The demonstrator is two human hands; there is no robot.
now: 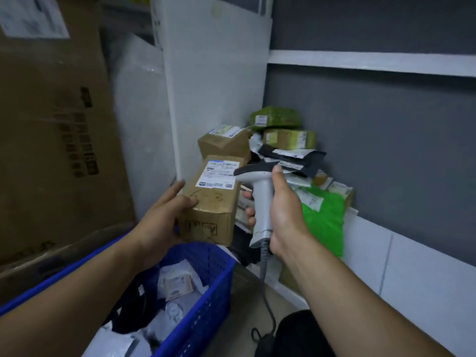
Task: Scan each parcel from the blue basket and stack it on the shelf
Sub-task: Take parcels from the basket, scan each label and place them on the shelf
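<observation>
My left hand (pixel 164 217) grips a brown cardboard parcel (pixel 208 202) from its left side, holding it above the blue basket (pixel 206 292). The parcel has a white shipping label on top and handwritten marks. My right hand (pixel 283 215) is closed around the handle of a grey-white barcode scanner (pixel 260 191), whose dark head points left over the parcel's label. The scanner's cable hangs down to the floor. Several white and dark bagged parcels lie in the basket. More parcels are piled on the low shelf (pixel 365 228) behind.
The shelf pile holds a brown box (pixel 224 143), green wrapped parcels (pixel 275 118), black and white mailers and a bright green bag (pixel 324 222). A large cardboard box (pixel 51 124) stands at left. A white panel (pixel 216 81) and grey wall close the corner.
</observation>
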